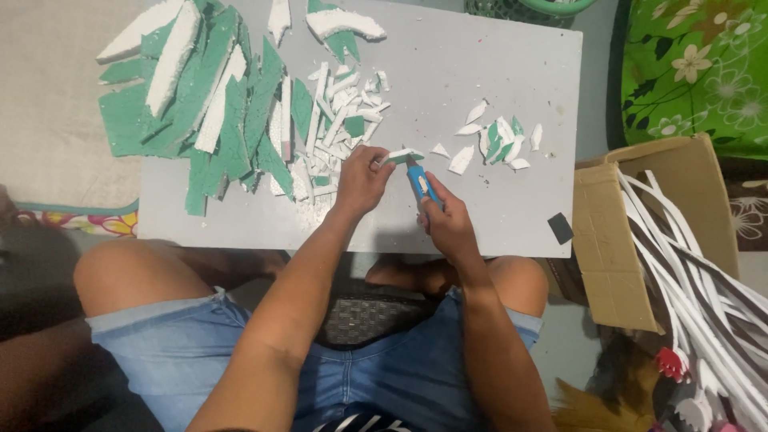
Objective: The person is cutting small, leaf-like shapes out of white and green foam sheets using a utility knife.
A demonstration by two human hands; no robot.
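At the grey counter (pixel 496 216), a seated person's left hand (pixel 362 180) pinches a small green-and-white foam piece (pixel 402 155) near mid-counter, while the right hand (pixel 448 224) grips a blue utility knife (pixel 420 182) touching it.

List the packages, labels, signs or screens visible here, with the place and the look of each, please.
Cardboard box: on the floor to the right of the grey table, brown, open, flaps spread, filled with long white strips.
Small dark square: flat on the table's near right corner, black; whether it is a label cannot be told.
No signs or screens in view.
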